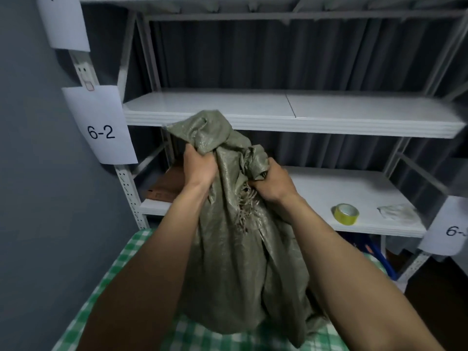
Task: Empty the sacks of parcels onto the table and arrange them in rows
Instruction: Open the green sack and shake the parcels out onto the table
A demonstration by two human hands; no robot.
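A table under a green-and-white checked cloth (121,262) stands before white metal shelving (278,110) and a grey wall. On it sits a grey-green woven plastic sack (228,262), its bunched neck gripped by the left hand (198,165) and right hand (272,182), fingers curled tight. On the far right shelf lies a yellow tape roll (345,213).

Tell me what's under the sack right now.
The sack seems to rest on the green checked cloth. The left hand and right hand grip its bunched top. Nothing else shows beneath; whatever lies under or inside it is hidden.
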